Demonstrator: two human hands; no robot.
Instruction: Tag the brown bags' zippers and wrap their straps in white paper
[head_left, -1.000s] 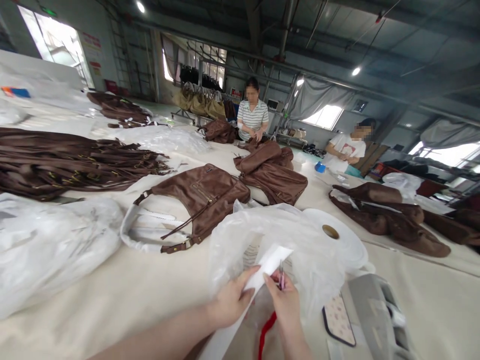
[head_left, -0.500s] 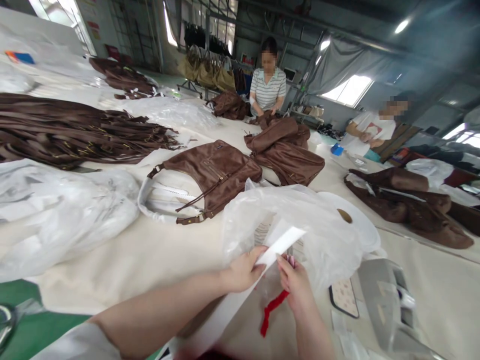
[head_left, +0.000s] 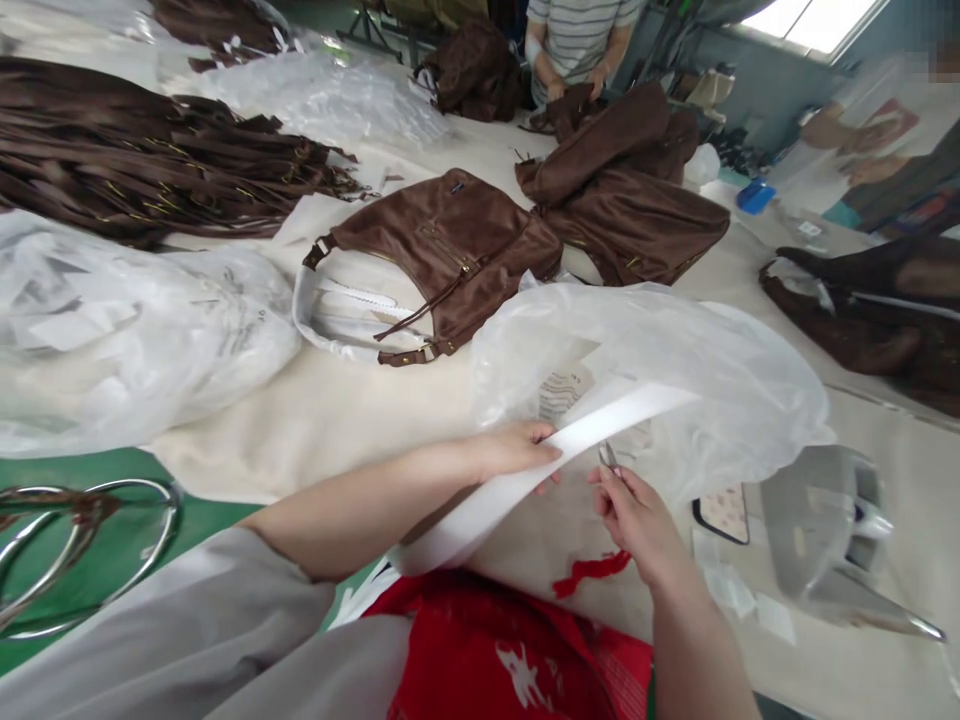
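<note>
My left hand [head_left: 525,450] is closed on a long white strip [head_left: 465,520], thumb on top and fingers underneath. The strip runs from near my body up over a clear plastic bag [head_left: 697,350]. My right hand [head_left: 634,515] grips what look like small metal thread snips [head_left: 608,456], their tip pointing up close to the strip's lower edge. Most of the tool is hidden by the fingers. A red cloth tie [head_left: 589,572] hangs below the right hand; where it is fastened I cannot make out. Printed paper [head_left: 561,395] shows through the plastic.
A brown handbag [head_left: 469,255] with a wrapped strap lies ahead, more brown bags [head_left: 645,210] beyond. Brown straps [head_left: 150,170] and plastic bags [head_left: 135,335] are at left. A phone [head_left: 724,512] and tape dispenser [head_left: 817,530] sit at right. A co-worker [head_left: 581,50] handles bags opposite.
My view has tipped downward, showing the red apron. The right hand has drawn back from the strip, baring the metal tip. My left hand still holds the strip, now lying flatter.
</note>
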